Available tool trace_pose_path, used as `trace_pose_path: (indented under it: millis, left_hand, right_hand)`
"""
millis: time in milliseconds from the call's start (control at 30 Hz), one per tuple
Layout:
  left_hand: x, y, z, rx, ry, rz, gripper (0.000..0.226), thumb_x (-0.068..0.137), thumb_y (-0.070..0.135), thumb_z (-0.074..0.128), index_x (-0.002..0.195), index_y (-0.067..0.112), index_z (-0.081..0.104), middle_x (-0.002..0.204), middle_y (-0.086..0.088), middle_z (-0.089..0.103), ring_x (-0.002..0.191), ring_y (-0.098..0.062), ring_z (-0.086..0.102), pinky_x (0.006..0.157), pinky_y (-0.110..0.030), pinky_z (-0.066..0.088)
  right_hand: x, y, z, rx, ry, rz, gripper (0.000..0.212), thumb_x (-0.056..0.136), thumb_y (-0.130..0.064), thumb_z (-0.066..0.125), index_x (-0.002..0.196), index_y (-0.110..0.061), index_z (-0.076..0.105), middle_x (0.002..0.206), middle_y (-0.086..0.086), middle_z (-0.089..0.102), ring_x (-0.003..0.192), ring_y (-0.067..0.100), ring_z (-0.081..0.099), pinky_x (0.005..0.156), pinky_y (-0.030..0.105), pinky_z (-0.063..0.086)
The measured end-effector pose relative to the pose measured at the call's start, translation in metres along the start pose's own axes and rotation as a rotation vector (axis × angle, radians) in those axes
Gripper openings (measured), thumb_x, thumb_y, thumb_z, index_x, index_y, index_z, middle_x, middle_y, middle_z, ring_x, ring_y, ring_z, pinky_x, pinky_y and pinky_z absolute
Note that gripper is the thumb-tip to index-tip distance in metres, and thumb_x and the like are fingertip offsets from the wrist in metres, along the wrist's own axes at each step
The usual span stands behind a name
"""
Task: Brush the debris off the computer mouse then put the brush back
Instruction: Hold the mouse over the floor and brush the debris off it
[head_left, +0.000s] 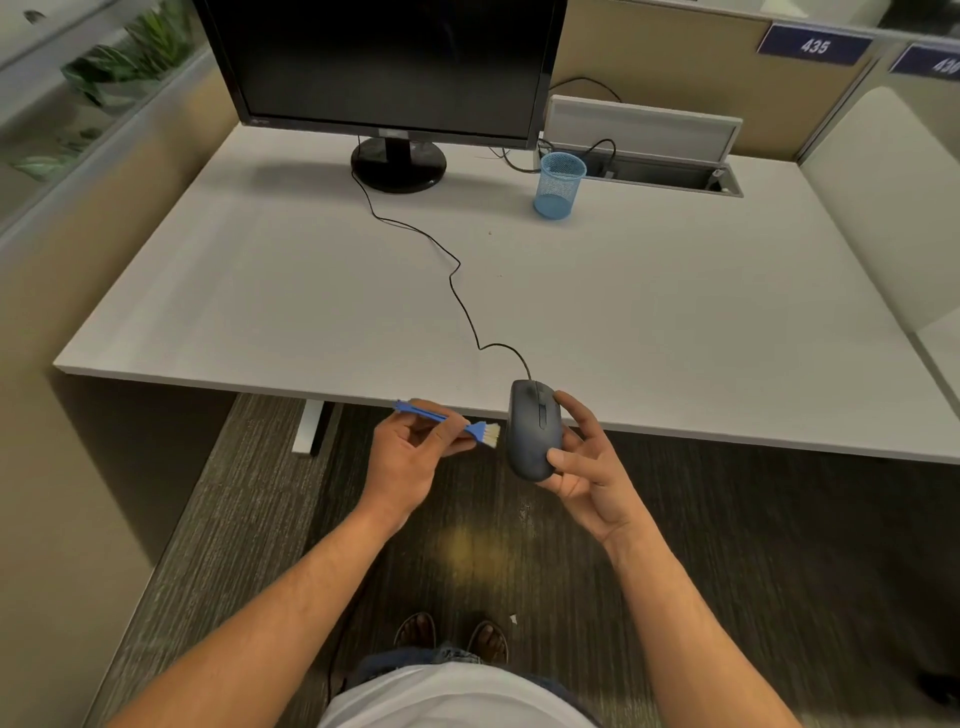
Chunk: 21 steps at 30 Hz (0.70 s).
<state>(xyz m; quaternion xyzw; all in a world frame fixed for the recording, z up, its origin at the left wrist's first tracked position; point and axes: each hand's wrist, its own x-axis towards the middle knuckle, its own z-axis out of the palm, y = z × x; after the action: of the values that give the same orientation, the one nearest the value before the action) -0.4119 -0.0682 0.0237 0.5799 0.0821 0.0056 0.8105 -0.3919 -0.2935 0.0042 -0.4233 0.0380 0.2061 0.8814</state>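
A dark grey wired computer mouse (535, 428) is lifted off the desk, in front of its near edge. My right hand (587, 467) holds it from the right side, thumb on its lower end and fingers curled behind it. My left hand (410, 452) pinches a small blue brush (447, 418) by its handle. The brush's pale bristles point right and sit just left of the mouse's side, close to touching it. A blue mesh cup (560, 185) stands at the back of the desk.
The white desk (260, 291) carries a black monitor (389, 67) on a round stand. The mouse cable (457, 265) snakes across the desk to the monitor. An open cable tray (670, 171) lies behind the cup. Carpet and my feet show below.
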Motion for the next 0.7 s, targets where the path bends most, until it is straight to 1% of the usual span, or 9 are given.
trace_pose_path:
  millis: [133, 233, 333, 433, 600, 700]
  left_hand:
    - [0.015, 0.011, 0.001, -0.021, 0.025, 0.056, 0.020, 0.080, 0.022, 0.071, 0.094, 0.008, 0.069, 0.090, -0.006, 0.076, 0.093, -0.026, 0.074, 0.080, -0.033, 0.061]
    - [0.024, 0.019, 0.004, -0.014, 0.030, 0.074, 0.024, 0.079, 0.025, 0.071, 0.096, 0.008, 0.068, 0.090, -0.005, 0.076, 0.093, -0.025, 0.074, 0.079, -0.032, 0.061]
    - [0.028, 0.022, 0.008, 0.024, 0.017, 0.086, 0.024, 0.079, 0.026, 0.071, 0.096, 0.009, 0.068, 0.090, -0.003, 0.076, 0.092, -0.024, 0.074, 0.079, -0.030, 0.061]
    - [0.028, 0.021, 0.010, 0.034, -0.007, 0.075, 0.020, 0.079, 0.023, 0.071, 0.095, 0.011, 0.068, 0.089, -0.002, 0.076, 0.093, -0.024, 0.074, 0.078, -0.028, 0.060]
    - [0.016, 0.014, 0.009, 0.052, -0.087, 0.047, 0.018, 0.080, 0.019, 0.071, 0.094, 0.009, 0.068, 0.089, -0.005, 0.075, 0.095, -0.027, 0.073, 0.079, -0.029, 0.061]
    - [0.006, 0.010, 0.008, 0.107, -0.142, 0.061, 0.018, 0.081, 0.019, 0.070, 0.095, 0.007, 0.068, 0.092, -0.007, 0.074, 0.094, -0.026, 0.073, 0.080, -0.032, 0.061]
  right_hand:
    - [-0.003, 0.002, 0.002, -0.026, -0.031, 0.027, 0.078, 0.067, 0.003, 0.078, 0.138, -0.023, 0.058, 0.139, 0.018, 0.060, 0.124, 0.040, 0.060, 0.080, 0.047, 0.062]
    - [-0.004, 0.003, 0.002, -0.041, -0.055, 0.042, 0.080, 0.067, 0.002, 0.078, 0.140, -0.022, 0.056, 0.143, 0.019, 0.055, 0.126, 0.041, 0.057, 0.082, 0.048, 0.062]
    - [-0.005, 0.003, 0.003, -0.056, -0.071, 0.050, 0.079, 0.067, 0.002, 0.079, 0.139, -0.023, 0.058, 0.142, 0.017, 0.057, 0.127, 0.041, 0.057, 0.083, 0.049, 0.061]
    - [-0.005, 0.003, 0.004, -0.059, -0.076, 0.048, 0.078, 0.067, 0.001, 0.078, 0.138, -0.024, 0.059, 0.140, 0.013, 0.059, 0.128, 0.039, 0.058, 0.083, 0.049, 0.061]
    - [-0.004, 0.000, 0.003, -0.070, -0.051, 0.032, 0.078, 0.068, 0.002, 0.078, 0.139, -0.023, 0.058, 0.141, 0.016, 0.059, 0.127, 0.040, 0.058, 0.082, 0.048, 0.061]
    - [-0.003, 0.000, 0.001, -0.079, -0.038, 0.034, 0.075, 0.073, 0.009, 0.072, 0.139, -0.023, 0.057, 0.140, 0.015, 0.060, 0.127, 0.040, 0.059, 0.083, 0.049, 0.061]
